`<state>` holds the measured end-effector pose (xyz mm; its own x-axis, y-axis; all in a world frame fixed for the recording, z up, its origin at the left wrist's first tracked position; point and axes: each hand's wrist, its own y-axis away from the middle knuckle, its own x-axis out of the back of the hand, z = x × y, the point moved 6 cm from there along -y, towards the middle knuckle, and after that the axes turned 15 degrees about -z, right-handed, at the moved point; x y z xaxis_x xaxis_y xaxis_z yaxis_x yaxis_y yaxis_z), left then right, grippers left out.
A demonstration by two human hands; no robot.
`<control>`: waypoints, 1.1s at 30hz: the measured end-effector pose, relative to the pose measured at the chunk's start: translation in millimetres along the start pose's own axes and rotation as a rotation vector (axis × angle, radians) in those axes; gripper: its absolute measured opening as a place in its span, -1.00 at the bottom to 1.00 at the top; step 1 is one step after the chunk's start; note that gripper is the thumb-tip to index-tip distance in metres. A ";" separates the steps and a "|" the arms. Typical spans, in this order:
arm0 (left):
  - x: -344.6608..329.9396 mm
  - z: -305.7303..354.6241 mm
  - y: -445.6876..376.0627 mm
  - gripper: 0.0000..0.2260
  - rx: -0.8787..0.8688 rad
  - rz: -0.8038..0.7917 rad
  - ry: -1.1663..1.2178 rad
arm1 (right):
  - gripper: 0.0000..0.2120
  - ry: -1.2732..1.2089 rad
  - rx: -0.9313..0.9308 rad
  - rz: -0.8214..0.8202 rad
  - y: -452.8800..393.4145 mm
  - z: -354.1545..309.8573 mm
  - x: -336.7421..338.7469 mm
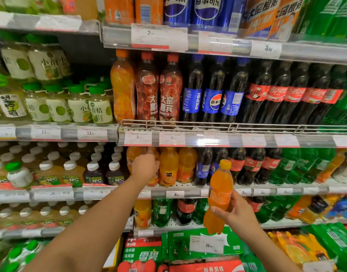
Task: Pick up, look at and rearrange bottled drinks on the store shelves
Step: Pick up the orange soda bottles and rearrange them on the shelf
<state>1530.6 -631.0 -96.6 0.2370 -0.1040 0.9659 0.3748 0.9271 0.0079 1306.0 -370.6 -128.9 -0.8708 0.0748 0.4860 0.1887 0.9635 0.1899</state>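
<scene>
Leftward first: reaching the left hand (145,167) into the row of orange soda bottles (168,166) on the shelf (188,188), fingers curling round the bottle at the row's left end. Further right, gripping a loose orange bottle (219,195) round its lower body with the right hand (234,213), out in front of the shelf. Probably feeling full and fairly heavy, smooth plastic yielding slightly, so holding better round the label waist than the cap.

Supermarket drinks aisle, tiered metal shelves (235,127) packed with rows of plastic soda bottles (212,91), white paper price tags (171,138) along edges
</scene>
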 end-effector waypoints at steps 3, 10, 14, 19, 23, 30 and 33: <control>-1.1 0.9 -2.4 -0.49 0.016 0.024 0.100 | -0.54 0.010 -0.001 -0.005 -1.8 -0.6 1.1; 4.6 -6.3 13.7 -0.59 -0.017 0.128 0.187 | -0.58 0.036 0.007 -0.031 -11.1 -9.3 -4.0; 4.5 -6.8 26.2 -0.59 -0.029 0.139 0.236 | -0.53 0.082 0.012 -0.051 -17.6 -12.4 -14.2; 1.4 -16.6 31.9 -0.61 0.005 0.168 0.258 | -0.55 0.094 0.014 -0.082 -18.6 -16.1 -22.3; 4.2 -13.1 29.4 -0.64 0.009 0.155 0.212 | -0.56 0.092 0.019 -0.076 -17.6 -15.9 -21.9; 8.5 3.5 6.4 -0.53 0.118 0.001 0.006 | -0.57 0.094 0.013 -0.062 -14.6 -10.7 -12.5; 4.3 3.3 1.5 -0.49 0.111 -0.053 -0.002 | -0.57 0.087 0.019 -0.055 -13.0 -12.0 -9.2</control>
<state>1529.1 -628.9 -91.6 0.2174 -0.1537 0.9639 0.2854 0.9544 0.0878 1317.0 -386.9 -125.6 -0.8364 0.0000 0.5481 0.1324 0.9704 0.2020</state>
